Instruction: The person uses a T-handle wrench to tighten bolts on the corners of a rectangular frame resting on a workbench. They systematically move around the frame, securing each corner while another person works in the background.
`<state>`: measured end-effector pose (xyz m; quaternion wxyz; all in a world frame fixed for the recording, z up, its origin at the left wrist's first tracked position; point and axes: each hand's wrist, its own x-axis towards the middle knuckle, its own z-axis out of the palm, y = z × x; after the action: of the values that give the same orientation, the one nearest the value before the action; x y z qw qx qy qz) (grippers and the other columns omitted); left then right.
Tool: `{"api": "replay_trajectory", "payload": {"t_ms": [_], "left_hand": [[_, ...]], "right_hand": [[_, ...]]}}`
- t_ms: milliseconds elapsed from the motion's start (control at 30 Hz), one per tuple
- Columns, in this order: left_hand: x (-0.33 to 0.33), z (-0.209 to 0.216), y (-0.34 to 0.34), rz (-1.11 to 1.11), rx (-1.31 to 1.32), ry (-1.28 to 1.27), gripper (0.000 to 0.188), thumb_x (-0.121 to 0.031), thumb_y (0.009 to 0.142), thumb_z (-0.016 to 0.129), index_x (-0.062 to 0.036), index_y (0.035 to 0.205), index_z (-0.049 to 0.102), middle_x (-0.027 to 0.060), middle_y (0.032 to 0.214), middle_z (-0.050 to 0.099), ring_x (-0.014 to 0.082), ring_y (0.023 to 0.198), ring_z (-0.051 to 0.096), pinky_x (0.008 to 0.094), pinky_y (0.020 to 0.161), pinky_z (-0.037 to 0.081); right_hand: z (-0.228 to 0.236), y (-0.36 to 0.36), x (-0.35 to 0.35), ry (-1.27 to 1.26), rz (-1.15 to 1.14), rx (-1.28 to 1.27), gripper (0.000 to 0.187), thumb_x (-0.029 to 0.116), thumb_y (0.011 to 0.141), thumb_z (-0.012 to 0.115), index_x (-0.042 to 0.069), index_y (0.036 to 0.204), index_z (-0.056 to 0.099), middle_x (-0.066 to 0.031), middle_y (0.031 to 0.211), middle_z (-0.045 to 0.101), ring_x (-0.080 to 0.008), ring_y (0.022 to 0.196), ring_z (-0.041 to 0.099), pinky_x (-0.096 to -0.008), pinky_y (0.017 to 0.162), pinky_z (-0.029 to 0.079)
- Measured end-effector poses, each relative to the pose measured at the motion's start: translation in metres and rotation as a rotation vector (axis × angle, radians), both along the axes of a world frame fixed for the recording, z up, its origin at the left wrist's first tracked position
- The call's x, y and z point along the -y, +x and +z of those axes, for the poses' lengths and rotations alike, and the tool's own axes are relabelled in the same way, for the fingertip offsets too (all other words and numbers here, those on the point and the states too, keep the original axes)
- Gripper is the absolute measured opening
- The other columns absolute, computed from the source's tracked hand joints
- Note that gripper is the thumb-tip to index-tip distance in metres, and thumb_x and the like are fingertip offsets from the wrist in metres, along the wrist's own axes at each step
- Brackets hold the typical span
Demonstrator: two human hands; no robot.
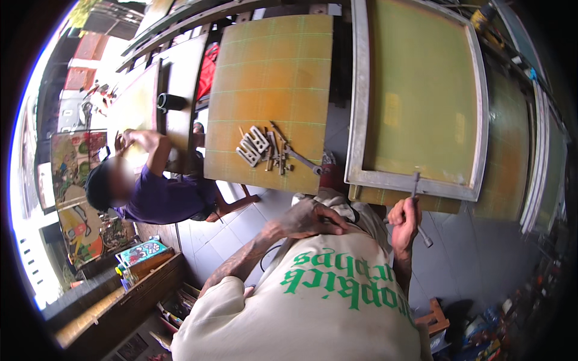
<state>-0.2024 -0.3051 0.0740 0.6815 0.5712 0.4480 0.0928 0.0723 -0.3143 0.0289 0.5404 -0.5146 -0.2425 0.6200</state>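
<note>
Just before the near rail of the framed screen (pixel 357 120), in the head view: grasps a multi-armed metal wrench (pixel 414 186) in the right hand (pixel 404 219), with fingers folded tightly round it. Holds it with one end pointing up across the near rail, as seen from above, and with a socket-like end below the fist, over the grey tiled floor (pixel 451 240). Cannot tell whether touching the rail or only in front of it. Lays the left hand (pixel 310 218) at the front of the pale shirt (pixel 337 295) with green lettering, near the hem, with fingers bent toward the cloth; cannot tell whether pinching it or merely resting there.

Straight ahead, on a yellowish-brown board (pixel 271 66) ruled with green lines: pale slotted metal brackets (pixel 259 141) side by side; to their right, a loose cluster of bolts (pixel 275 162); beside these, a slanted spanner (pixel 304 160), with one end toward the board's near right corner.

To the left: a co-worker (pixel 168 192) in a purple top and dark cap, with a forearm raised; close by, a dark cylindrical cup (pixel 171 101) on a pale bench (pixel 180 66). Farther left, a multicoloured painted panel (pixel 75 195). At lower left, a long wooden box (pixel 135 293).
</note>
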Motion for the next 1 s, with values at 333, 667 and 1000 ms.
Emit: {"api": "replay_trajectory", "payload": {"t_ms": [333, 667, 1000], "left_hand": [[-0.024, 0.017, -0.024, 0.078, -0.143, 0.067, 0.016, -0.011, 0.092, 0.069, -0.0064, 0.107, 0.074, 0.0057, 0.096, 0.074, 0.0128, 0.082, 0.066, 0.0307, 0.071, 0.052], [-0.035, -0.085, -0.103, 1.029, -0.232, 0.697, 0.014, -0.015, 0.095, 0.069, -0.0059, 0.106, 0.072, 0.0049, 0.105, 0.071, 0.0141, 0.085, 0.06, 0.0279, 0.082, 0.047], [-0.112, -0.098, -0.105, 0.687, -0.757, 0.901, 0.017, -0.021, 0.092, 0.069, -0.01, 0.102, 0.074, 0.0093, 0.103, 0.072, 0.0302, 0.097, 0.061, 0.0402, 0.089, 0.046]], "right_hand": [[-0.024, 0.022, -0.003, 0.071, -0.03, 1.141, 0.024, 0.019, 0.088, 0.076, 0.006, 0.082, 0.057, -0.0062, 0.059, 0.055, -0.0178, 0.049, 0.051, -0.034, 0.049, 0.042], [-0.057, 0.039, -0.004, -0.029, -0.293, 1.305, 0.018, 0.021, 0.092, 0.073, 0.006, 0.102, 0.069, -0.0156, 0.079, 0.07, -0.0267, 0.068, 0.067, -0.0378, 0.063, 0.051], [-0.066, 0.052, -0.006, 0.113, -0.335, 1.34, 0.017, 0.023, 0.093, 0.07, 0.007, 0.091, 0.065, -0.0145, 0.062, 0.057, -0.0264, 0.05, 0.053, -0.038, 0.051, 0.044]]}}
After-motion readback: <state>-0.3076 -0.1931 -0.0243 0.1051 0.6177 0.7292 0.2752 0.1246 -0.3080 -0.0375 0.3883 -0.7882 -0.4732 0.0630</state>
